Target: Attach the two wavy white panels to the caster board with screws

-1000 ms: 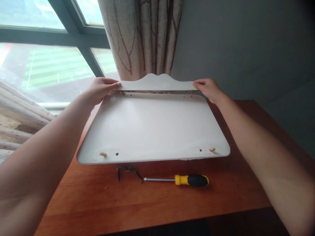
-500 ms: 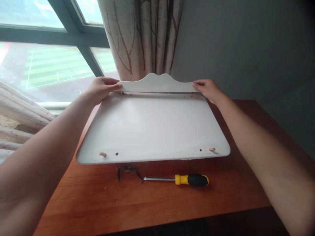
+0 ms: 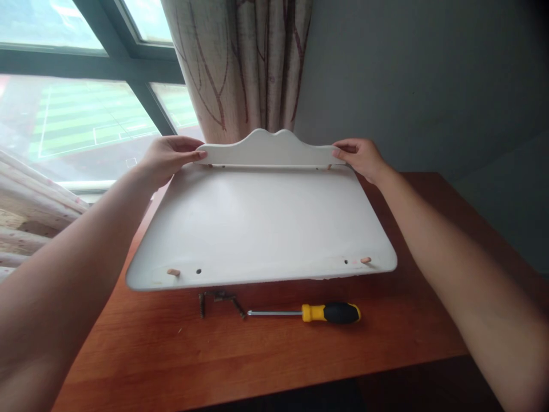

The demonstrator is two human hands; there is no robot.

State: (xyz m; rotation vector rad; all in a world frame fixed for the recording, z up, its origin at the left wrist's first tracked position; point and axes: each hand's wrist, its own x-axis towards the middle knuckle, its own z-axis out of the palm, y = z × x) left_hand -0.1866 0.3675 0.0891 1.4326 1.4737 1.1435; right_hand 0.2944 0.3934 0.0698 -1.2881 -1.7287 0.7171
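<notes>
A large white board (image 3: 257, 223) lies flat on a reddish wooden table (image 3: 257, 355). A narrow white panel with a wavy top edge (image 3: 266, 150) stands upright along the board's far edge, over small wooden dowels. My left hand (image 3: 165, 159) grips the panel's left end and my right hand (image 3: 360, 157) grips its right end, fingers closed on it. Two more dowels (image 3: 173, 272) stick up near the board's front edge, beside small holes.
A yellow-and-black screwdriver (image 3: 315, 312) lies on the table in front of the board, with several dark screws (image 3: 217, 300) to its left. A patterned curtain (image 3: 235, 63) hangs behind, a window (image 3: 77, 97) is at the left, a grey wall at the right.
The upright panel has come down onto the board's far edge; the gap under it has closed. Both hands moved down with it.
</notes>
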